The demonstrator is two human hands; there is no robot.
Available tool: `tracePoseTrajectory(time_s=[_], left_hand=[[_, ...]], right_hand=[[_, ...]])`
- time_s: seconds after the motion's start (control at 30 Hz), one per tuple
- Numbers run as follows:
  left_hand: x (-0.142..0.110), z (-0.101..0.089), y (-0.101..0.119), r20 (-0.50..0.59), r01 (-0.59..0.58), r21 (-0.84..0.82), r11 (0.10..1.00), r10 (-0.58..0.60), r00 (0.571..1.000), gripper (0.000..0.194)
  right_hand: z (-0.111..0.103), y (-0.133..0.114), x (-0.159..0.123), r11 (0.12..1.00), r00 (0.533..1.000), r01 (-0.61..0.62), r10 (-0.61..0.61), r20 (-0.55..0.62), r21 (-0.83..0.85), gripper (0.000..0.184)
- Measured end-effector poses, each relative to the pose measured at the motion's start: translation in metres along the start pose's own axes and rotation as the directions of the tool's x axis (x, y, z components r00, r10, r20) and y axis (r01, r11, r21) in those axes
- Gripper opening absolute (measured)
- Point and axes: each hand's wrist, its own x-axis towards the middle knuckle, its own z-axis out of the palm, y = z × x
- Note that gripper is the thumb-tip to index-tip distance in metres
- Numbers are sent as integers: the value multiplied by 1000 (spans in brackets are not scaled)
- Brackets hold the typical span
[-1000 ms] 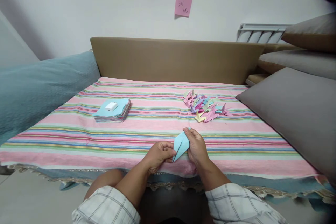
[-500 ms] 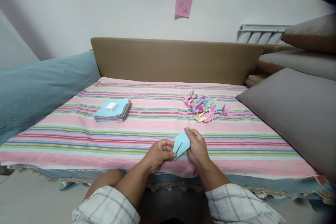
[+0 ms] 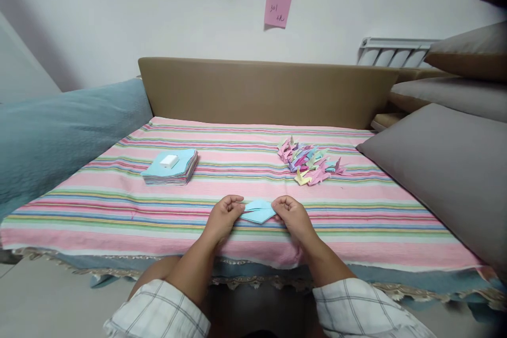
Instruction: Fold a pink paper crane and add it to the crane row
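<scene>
A light blue folded paper (image 3: 259, 213), diamond-shaped with a slit along its middle, lies sideways between my hands, close above the striped cloth. My left hand (image 3: 224, 215) pinches its left tip between thumb and fingers. At the opposite tip, my right hand (image 3: 292, 215) is closed on the paper in the same way. Beyond my right hand is a heap of small folded paper cranes (image 3: 307, 161) in pink, purple, yellow, green and blue.
On the left of the striped cloth (image 3: 119, 206) stands a stack of square paper (image 3: 170, 169) with a small white block (image 3: 169, 161) on top. A grey cushion (image 3: 447, 169) borders the right side, a blue-covered armrest (image 3: 71, 127) the left, and a brown backrest (image 3: 261, 90) the rear.
The folded paper has turned from a slant to lying nearly level. My left hand has moved left and up, and my right hand has shifted to the paper's right tip.
</scene>
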Motion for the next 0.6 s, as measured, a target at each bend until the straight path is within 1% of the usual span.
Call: tracePoseTrajectory(time_s=[0.03,0.1,0.17,0.2,0.23,0.27,0.3,0.33,0.37,0.4,0.43,0.47,0.5,0.53,0.6], left_hand=[[2,-3,-1,-10,-24,46,999,25,1000,45],[5,-7,-2,-18,-69,183,981,74,997,41],[7,-11,-2,-24,-107,387,916,126,992,34],[7,-12,-2,-29,-121,502,856,156,987,30],[7,-12,-2,-29,-139,614,777,198,980,27],[7,-11,-2,-14,-170,712,681,256,966,24],[6,-9,-2,24,-217,788,576,324,946,21],[4,-6,-2,88,-283,835,471,394,915,21],[1,-1,-3,179,-365,857,364,453,873,22],[-2,3,-5,274,-444,848,289,478,835,24],[-5,8,-8,365,-512,829,225,478,799,27],[-9,13,-11,427,-548,820,166,459,779,30],[-13,17,-15,478,-569,814,113,427,768,36],[-17,19,-19,507,-574,816,72,389,769,47],[-21,21,-27,534,-564,825,16,305,789,71]], right_hand=[[-1,1,0,994,999,34,-33,13,-102,28],[-1,2,-1,949,995,104,-99,31,-297,24],[-1,2,-2,877,990,140,-136,40,-459,20],[-1,2,-3,840,989,145,-144,43,-522,19],[-1,2,-3,805,988,147,-149,45,-574,18],[0,2,-4,773,987,148,-152,46,-617,17],[0,2,-4,745,986,150,-157,47,-651,16],[0,3,-4,720,985,154,-163,51,-676,16],[0,3,-4,701,984,162,-172,56,-695,15],[1,3,-4,686,981,172,-183,61,-707,15],[1,3,-4,674,979,183,-195,66,-715,15],[1,3,-4,666,976,192,-206,70,-721,15],[1,3,-5,659,974,199,-214,74,-726,15],[1,3,-5,651,973,204,-218,77,-731,15],[1,2,-6,633,973,204,-216,82,-747,15]])
